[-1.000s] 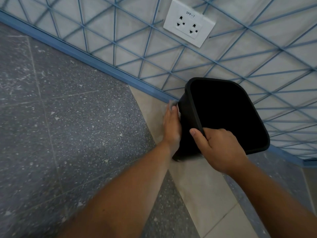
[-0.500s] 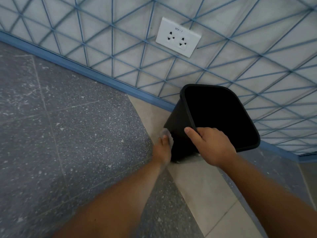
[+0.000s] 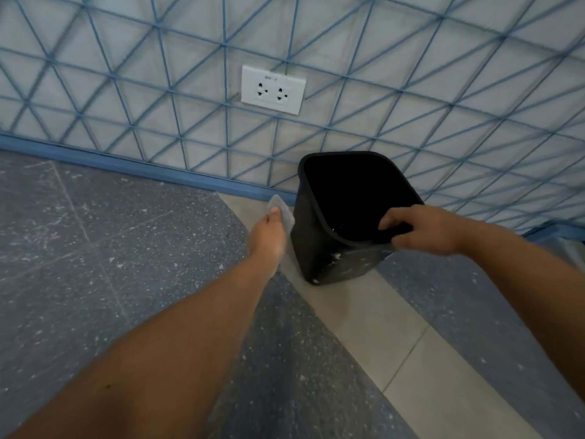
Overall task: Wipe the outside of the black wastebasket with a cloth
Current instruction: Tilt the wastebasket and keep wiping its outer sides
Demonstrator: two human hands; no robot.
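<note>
Black wastebasket [image 3: 319, 248] upright on the pale strip of floor [image 3: 364, 315], close to the blue skirting [image 3: 158, 167] at the foot of the wall, mouth open to the camera. White flecks and smears on its near side, toward the bottom. Right hand [image 3: 418, 229] clamped on the near rim at the right corner, fingers curled over the edge into the opening, thumb outside. Left hand [image 3: 269, 229] just beside the basket's left side, closed around a pale grey cloth [image 3: 280, 209], thumb on top, cloth sticking out past the fingertips toward the skirting. Cloth edge at the basket's left wall; actual contact hard to judge. Speckled grey floor [image 3: 95, 248] either side of the pale strip. White double socket [image 3: 273, 89] on the blue-lined wall above.
</note>
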